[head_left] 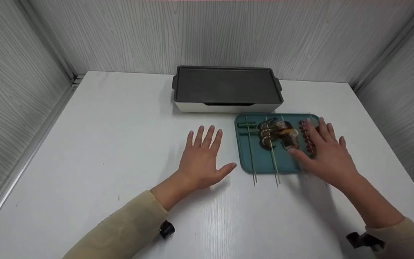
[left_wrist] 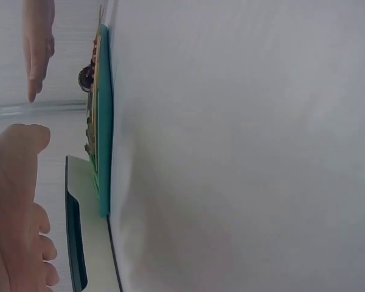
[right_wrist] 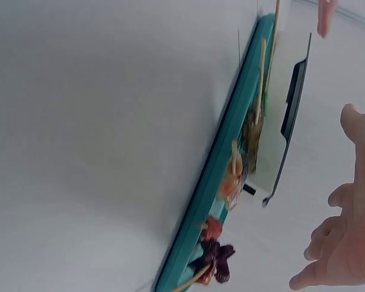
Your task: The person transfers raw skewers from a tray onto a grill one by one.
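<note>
My left hand [head_left: 199, 163] hovers over the white table with its fingers spread and holds nothing. The thumb points toward a teal tray [head_left: 263, 164]. Above that tray's right side, my right hand [head_left: 331, 160] is spread too, empty and partly covering the food. Several skewers lie on the tray: green pieces [head_left: 248, 131] at the left, dark brown glazed pieces [head_left: 266, 138] in the middle, a glossy brown and orange piece [head_left: 289, 138] beside them, and reddish ridged food [head_left: 307, 138] at the right. In the right wrist view, a gap separates the right hand [right_wrist: 350, 225] from the skewers.
An electric griddle [head_left: 228, 86] with a flat dark plate and white base stands at the back, just behind the tray. Pale wood-grain panels [head_left: 120, 36] enclose the table at the back and both sides. Stick ends jut over the tray's front edge.
</note>
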Demonstrator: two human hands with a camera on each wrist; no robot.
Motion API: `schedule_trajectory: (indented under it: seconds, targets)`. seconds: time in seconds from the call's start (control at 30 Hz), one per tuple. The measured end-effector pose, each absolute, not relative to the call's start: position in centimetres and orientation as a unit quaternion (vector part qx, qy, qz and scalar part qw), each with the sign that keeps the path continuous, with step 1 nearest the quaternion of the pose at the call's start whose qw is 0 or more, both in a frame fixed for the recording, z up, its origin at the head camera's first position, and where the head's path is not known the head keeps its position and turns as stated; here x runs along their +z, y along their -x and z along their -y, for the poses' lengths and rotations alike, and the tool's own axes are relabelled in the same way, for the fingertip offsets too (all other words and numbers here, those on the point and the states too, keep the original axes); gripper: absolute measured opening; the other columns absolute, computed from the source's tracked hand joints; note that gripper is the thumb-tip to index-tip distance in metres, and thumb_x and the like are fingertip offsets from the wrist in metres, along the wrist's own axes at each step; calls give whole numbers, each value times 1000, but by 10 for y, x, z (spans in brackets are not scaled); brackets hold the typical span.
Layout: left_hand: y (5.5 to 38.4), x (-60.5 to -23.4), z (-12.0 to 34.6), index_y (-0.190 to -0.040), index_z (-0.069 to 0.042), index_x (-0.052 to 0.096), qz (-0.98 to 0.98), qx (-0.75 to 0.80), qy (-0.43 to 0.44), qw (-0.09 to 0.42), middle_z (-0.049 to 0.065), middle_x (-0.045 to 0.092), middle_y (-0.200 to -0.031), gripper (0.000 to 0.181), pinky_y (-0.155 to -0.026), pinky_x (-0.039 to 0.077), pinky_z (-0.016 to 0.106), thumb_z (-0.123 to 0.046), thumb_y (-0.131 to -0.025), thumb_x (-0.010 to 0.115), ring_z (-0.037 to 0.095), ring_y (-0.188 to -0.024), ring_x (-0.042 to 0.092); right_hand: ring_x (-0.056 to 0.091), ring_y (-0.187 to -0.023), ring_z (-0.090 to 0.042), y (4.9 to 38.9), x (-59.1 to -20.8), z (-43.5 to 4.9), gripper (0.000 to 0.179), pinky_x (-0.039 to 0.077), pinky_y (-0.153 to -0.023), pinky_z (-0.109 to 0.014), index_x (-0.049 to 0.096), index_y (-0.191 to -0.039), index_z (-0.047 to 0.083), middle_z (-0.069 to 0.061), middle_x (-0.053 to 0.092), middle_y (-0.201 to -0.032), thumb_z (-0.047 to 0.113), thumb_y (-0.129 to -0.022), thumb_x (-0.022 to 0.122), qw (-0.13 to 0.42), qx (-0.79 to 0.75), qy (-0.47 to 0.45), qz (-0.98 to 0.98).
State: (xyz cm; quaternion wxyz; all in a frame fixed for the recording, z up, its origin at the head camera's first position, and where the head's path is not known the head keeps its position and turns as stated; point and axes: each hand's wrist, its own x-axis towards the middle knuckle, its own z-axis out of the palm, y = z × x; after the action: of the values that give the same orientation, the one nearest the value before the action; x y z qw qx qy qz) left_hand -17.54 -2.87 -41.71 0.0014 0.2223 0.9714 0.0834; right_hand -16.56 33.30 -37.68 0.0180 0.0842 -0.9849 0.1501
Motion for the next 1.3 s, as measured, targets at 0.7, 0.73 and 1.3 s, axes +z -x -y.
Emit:
schedule_trajectory:
  seconds: [0.7, 0.73, 1.3]
  targets:
    - [167, -425, -7, -171, -12, 20, -959, 87, -269, 24, 9, 16, -177, 93, -130, 4, 57, -74, -104, 38, 35, -163, 7, -5, -157, -54, 169, -396, -441, 84, -3, -115, -82, 6, -171, 8, -33, 0, -172, 49, -112, 50, -43, 207, -63, 975]
    - [166, -425, -8, -171, -12, 21, -959, 86, -270, 24, 9, 17, -177, 92, -130, 5, 57, -73, -104, 38, 35, -163, 8, -5, -157, -55, 169, -398, -444, 82, -3, -114, -83, 6, -171, 6, -34, 0, -171, 48, -113, 48, -51, 209, -64, 975]
    - [161, -433, -16, -169, -13, 31, -950, 67, -303, 41, 7, 25, -175, 85, -130, 9, 56, -70, -106, 37, 37, -162, 12, 6, -153, -62, 171, -416, -455, 69, 16, -114, -81, 26, -162, -11, -37, 14, -168, 42, -118, 32, -154, 197, -65, 966]
